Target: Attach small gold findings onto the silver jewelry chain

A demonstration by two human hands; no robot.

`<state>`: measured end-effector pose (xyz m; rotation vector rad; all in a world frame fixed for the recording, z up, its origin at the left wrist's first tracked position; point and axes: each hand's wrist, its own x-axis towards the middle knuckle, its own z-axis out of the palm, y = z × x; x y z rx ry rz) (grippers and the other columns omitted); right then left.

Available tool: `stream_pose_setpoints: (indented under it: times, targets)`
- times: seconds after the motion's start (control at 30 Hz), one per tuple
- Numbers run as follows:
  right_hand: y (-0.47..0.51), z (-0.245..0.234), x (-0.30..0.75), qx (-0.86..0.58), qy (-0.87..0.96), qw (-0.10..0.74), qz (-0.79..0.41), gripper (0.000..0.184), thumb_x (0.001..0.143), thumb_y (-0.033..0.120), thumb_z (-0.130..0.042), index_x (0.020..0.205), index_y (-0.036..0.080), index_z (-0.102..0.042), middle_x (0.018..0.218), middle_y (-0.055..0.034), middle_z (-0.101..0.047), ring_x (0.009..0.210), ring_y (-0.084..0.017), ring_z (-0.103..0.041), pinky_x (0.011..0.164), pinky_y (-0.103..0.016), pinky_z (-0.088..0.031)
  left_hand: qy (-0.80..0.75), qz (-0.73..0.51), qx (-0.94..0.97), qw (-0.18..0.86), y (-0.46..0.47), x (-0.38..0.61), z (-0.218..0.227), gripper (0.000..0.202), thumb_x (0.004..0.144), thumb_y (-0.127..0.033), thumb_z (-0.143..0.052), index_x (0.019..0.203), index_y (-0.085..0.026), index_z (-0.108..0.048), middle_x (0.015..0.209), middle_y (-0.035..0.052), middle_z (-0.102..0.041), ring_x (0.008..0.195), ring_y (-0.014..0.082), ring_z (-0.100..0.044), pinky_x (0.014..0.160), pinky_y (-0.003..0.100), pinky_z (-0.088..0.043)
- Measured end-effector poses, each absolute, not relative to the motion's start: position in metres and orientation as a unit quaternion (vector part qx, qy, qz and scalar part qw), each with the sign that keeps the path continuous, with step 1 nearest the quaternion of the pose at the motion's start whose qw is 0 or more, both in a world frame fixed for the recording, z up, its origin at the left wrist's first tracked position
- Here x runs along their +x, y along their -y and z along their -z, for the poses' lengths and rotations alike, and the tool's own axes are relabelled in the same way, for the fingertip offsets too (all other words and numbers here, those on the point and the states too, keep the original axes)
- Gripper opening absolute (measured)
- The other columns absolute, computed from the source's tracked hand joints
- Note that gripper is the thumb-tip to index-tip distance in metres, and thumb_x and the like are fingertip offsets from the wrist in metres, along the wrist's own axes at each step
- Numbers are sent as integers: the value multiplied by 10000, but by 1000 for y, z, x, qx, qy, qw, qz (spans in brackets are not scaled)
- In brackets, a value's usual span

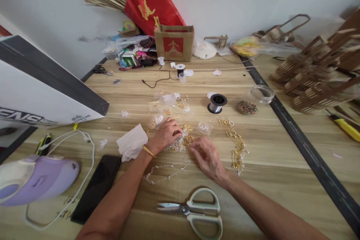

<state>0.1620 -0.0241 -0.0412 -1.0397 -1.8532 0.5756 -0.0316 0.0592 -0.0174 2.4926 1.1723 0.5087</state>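
Observation:
My left hand [165,135], with a gold bangle on the wrist, rests on a pile of small gold and silver jewellery pieces [184,139], its fingers curled into the pile. My right hand [207,155] lies just right of that pile, fingers bent and pinched at its edge; what they hold is too small to make out. A silver chain [164,171] lies on the wooden table [270,157] below my hands. A row of gold charms [234,142] stretches to the right of my right hand.
White-handled scissors [194,212] lie near the front edge. A black phone [97,187], a purple device [36,180] with a white cable and a white tissue [132,143] lie left. A wire spool [216,103], bead dish [246,107], glass lid [262,93] and wicker baskets [315,78] lie right.

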Motion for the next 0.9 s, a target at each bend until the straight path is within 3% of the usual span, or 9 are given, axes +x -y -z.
stream_pose_setpoints:
  times: [0.43, 0.9]
  targets:
    - [24, 42, 162, -421, 751, 455, -228, 67, 907, 176, -510, 887, 207, -567, 803, -37, -603, 792, -185, -539, 720, -331, -440, -395, -194, 887, 139, -59, -31, 24, 181, 872, -183, -548, 735, -168, -665, 783, 36, -578, 888, 201, -491, 852, 346, -415]
    - [24, 42, 163, -421, 753, 449, -230, 74, 914, 183, -499, 877, 206, -559, 799, -36, -601, 765, -180, -532, 703, -335, -435, -409, -170, 884, 151, -62, -35, 18, 111, 785, -105, -593, 745, -164, -679, 785, 46, -622, 879, 211, -508, 817, 341, -435]
